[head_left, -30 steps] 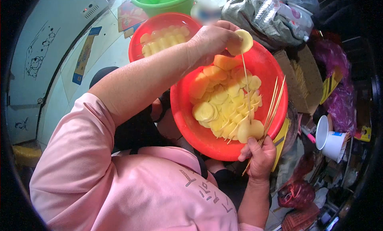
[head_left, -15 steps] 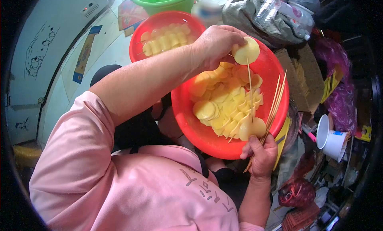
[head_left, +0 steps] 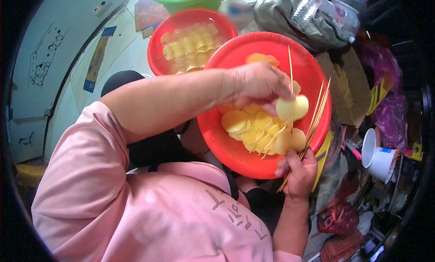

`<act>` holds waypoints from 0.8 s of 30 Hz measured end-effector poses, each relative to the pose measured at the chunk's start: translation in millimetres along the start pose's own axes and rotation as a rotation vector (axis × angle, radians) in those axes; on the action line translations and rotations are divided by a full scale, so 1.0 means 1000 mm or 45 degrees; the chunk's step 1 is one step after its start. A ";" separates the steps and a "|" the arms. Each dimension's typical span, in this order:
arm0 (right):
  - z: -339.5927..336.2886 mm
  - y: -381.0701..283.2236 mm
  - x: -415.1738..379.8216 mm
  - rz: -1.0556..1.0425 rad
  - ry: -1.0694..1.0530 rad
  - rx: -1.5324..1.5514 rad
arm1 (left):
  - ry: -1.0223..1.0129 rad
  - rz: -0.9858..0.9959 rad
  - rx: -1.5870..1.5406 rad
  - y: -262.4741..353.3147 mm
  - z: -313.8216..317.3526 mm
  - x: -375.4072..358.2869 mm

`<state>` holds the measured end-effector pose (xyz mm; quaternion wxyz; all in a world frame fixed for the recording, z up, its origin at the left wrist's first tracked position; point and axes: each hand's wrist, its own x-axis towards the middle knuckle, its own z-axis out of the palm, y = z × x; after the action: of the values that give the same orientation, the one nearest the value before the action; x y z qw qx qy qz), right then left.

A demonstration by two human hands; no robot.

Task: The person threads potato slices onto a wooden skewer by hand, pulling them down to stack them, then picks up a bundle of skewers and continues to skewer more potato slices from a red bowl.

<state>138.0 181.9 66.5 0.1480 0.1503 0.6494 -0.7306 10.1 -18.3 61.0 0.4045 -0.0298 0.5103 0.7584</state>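
My left hand [head_left: 265,85] is above the large red basin [head_left: 317,69], its fingers closed on a thin, pale yellow slice [head_left: 285,110] at an upright wooden skewer [head_left: 290,67]. Another slice lies just right of it. Near the basin's lower right rim, my right hand [head_left: 299,171] grips that skewer's lower end, with pale round slices [head_left: 290,140] on it above the thumb. The same hand clasps several bare skewers [head_left: 318,110], fanned up to the right. Many loose slices [head_left: 235,121] are heaped in the basin, partly hidden by my left hand.
A smaller red basin [head_left: 156,47] behind holds skewered slices [head_left: 192,43] in liquid. Beyond it is a green tub [head_left: 195,1]. Right of the large basin are a grey sack with plastic bottles [head_left: 276,15], a cardboard box [head_left: 355,92] and a white tub [head_left: 380,164]. A white cabinet [head_left: 59,49] stands left.
My left hand has come down toward my right hand, bringing its slice onto or against the skewer. The skewer's upper tip now stands above the slice. My right hand has barely moved.
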 end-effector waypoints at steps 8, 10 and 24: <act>0.000 -0.001 0.001 -0.026 0.055 0.026 | -0.020 -0.053 0.453 0.009 -0.001 -0.005; -0.003 0.000 0.002 -0.031 0.097 0.062 | 0.151 0.596 1.595 0.002 -0.032 0.003; 0.001 -0.005 -0.001 0.031 0.059 -0.005 | -0.306 0.151 2.839 -0.022 -0.062 0.009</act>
<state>136.7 182.0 71.8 0.1421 0.1749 0.6521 -0.7239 -4.5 -58.6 10.6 0.2149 0.4464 0.8622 -0.1059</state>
